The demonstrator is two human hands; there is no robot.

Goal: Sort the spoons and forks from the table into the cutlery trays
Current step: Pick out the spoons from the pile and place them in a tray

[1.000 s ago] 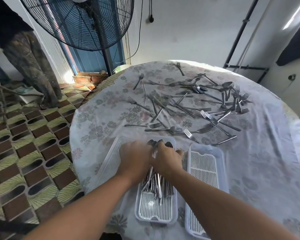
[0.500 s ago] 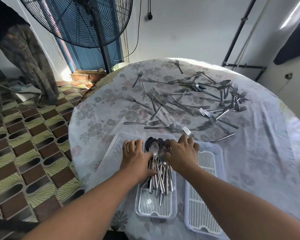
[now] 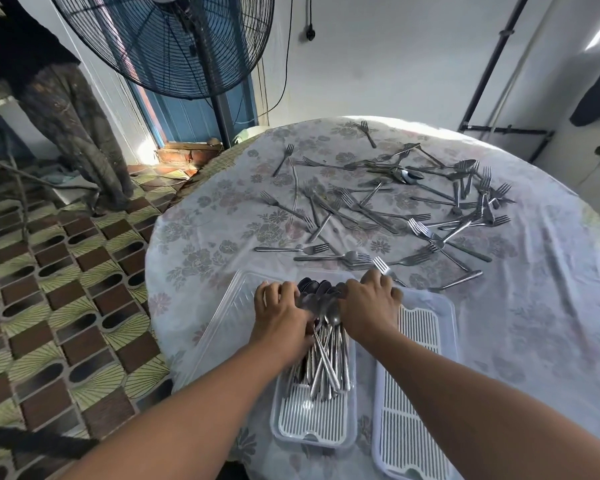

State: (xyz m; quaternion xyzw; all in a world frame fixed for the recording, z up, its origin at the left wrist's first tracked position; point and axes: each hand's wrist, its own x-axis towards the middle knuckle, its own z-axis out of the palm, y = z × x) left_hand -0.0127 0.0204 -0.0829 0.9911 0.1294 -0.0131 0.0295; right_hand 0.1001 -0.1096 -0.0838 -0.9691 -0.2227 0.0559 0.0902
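Spoons (image 3: 321, 336) lie heaped in the tray (image 3: 314, 424) between our left hand (image 3: 280, 315) and right hand (image 3: 369, 306), both resting flat with relaxed fingers, and we judge a careless nudge could tip stray handles over the rim onto the surface (image 3: 534, 306), while forks (image 3: 420, 223) just beyond our hands could get mixed in.

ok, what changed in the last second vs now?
Both hands let go of the spoons: a second ago they were bunched over the bundle, now the left hand and right hand lie spread flat either side of it. Spoon tray, right tray and scattered forks unchanged.
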